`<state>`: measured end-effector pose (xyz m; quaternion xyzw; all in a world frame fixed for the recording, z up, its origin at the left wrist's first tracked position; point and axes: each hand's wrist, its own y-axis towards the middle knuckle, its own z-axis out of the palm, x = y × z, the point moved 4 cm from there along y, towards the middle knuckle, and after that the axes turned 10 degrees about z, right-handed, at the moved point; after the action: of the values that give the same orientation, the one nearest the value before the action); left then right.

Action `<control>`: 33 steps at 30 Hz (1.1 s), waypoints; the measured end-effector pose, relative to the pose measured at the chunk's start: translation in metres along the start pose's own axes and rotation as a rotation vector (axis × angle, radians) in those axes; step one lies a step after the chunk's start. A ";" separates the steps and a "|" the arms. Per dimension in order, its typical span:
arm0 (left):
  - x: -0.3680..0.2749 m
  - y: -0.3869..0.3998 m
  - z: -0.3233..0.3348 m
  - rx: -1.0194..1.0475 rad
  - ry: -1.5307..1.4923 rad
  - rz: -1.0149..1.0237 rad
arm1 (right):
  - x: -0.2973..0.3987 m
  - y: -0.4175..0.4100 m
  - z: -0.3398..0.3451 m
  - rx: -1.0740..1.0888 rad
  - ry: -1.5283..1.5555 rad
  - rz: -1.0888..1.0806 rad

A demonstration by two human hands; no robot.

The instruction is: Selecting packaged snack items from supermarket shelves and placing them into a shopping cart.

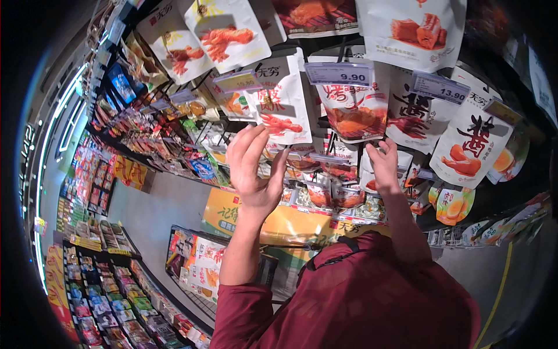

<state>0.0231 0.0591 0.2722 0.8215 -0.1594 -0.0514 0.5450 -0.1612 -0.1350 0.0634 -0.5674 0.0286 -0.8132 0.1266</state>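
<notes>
My left hand (pixel 255 172) is raised with thumb and fingers apart, nothing between them. Its fingertips are at the lower left edge of a white snack pouch (pixel 283 100) printed with chicken feet; whether they touch it I cannot tell. My right hand (pixel 383 162) is just below a hanging pouch (pixel 355 111) picturing roasted meat, its fingers a little apart and holding nothing visible. To its right hang a white pouch with dark lettering (pixel 414 115) and another white pouch with a drumstick picture (pixel 471 150).
Price tags (pixel 340 74) on hooks jut out among the pouches. Below is a lower shelf with pouches (pixel 320 192). A shopping cart or basket (pixel 196 266) with snack packs stands at lower left, near another display rack (pixel 109 296). Grey floor (pixel 170 200) lies between the racks.
</notes>
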 end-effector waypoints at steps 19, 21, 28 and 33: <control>-0.097 -0.343 -0.247 -0.241 0.485 -1.272 | -0.123 -0.215 0.095 0.959 -0.800 -0.188; -0.135 -0.363 -0.286 -0.126 0.709 -1.255 | -0.129 -0.232 0.109 1.015 -0.845 -0.217; -0.262 -0.422 -0.359 0.063 1.217 -1.649 | -0.162 -0.300 0.164 1.130 -0.756 -0.797; -0.278 -0.424 -0.347 0.415 1.441 -1.461 | -0.187 -0.327 0.176 1.192 -0.979 -0.954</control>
<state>-0.0630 0.6027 -0.0004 0.6313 0.7328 0.1620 0.1954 0.0069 0.2425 0.0165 -0.6417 -0.6922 -0.3270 0.0471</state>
